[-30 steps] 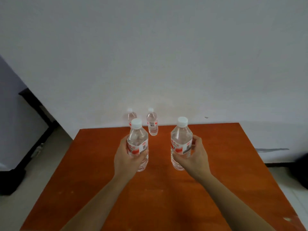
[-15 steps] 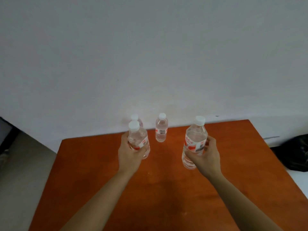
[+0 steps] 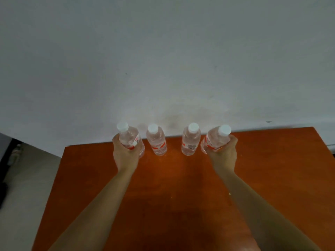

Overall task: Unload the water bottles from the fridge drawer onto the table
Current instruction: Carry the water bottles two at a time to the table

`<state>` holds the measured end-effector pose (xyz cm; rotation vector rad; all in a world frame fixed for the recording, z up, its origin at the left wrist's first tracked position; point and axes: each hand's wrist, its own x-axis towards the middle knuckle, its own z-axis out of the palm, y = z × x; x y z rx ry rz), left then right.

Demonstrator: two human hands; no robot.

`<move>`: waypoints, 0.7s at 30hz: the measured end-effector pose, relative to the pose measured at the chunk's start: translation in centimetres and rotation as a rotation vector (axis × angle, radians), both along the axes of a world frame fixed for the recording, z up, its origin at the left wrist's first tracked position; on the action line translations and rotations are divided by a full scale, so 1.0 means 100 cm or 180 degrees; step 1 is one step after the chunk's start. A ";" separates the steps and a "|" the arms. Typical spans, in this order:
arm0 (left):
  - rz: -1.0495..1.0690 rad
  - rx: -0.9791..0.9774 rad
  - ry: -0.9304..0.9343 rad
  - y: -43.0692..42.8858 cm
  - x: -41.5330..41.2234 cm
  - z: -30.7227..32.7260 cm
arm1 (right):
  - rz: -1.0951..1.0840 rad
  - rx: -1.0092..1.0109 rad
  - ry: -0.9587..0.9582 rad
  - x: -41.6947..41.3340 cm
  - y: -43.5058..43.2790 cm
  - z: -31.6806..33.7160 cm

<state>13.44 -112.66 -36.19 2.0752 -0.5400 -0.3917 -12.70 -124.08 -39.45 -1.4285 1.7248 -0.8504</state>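
Left bottle (image 3: 129,137) is gripped round its body by the left hand (image 3: 125,156), its cap leaning outward to the left. The right bottle (image 3: 213,140) is gripped likewise by the right hand (image 3: 224,154), its cap leaning to the right. Both are held at the far edge of the tabletop (image 3: 181,196), by the wall (image 3: 163,69). Whether their bases touch the tabletop cannot be told. Between the hands two free bottles (image 3: 156,142) (image 3: 190,140) stand upright, each just beside a held one. The held bottles are therefore judged best righted and lowered straight, not swung inward.
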 end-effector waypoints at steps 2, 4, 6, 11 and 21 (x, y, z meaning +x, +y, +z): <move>-0.0092 0.0045 -0.0021 -0.009 0.005 -0.009 | -0.0051 0.0055 0.0028 0.008 -0.008 -0.010; -0.0140 0.0102 0.0039 -0.012 0.006 -0.018 | -0.0031 0.0075 0.0078 0.012 -0.014 -0.019; -0.0149 0.0128 0.0132 -0.012 0.004 -0.027 | 0.0016 0.0077 0.0120 0.013 -0.020 -0.024; -0.0319 0.0251 0.0210 -0.006 0.006 -0.037 | 0.0256 0.0106 0.0396 0.011 -0.026 -0.026; -0.0724 0.0227 -0.0787 0.006 -0.002 0.034 | 0.0527 -0.0267 0.0698 0.012 0.002 0.029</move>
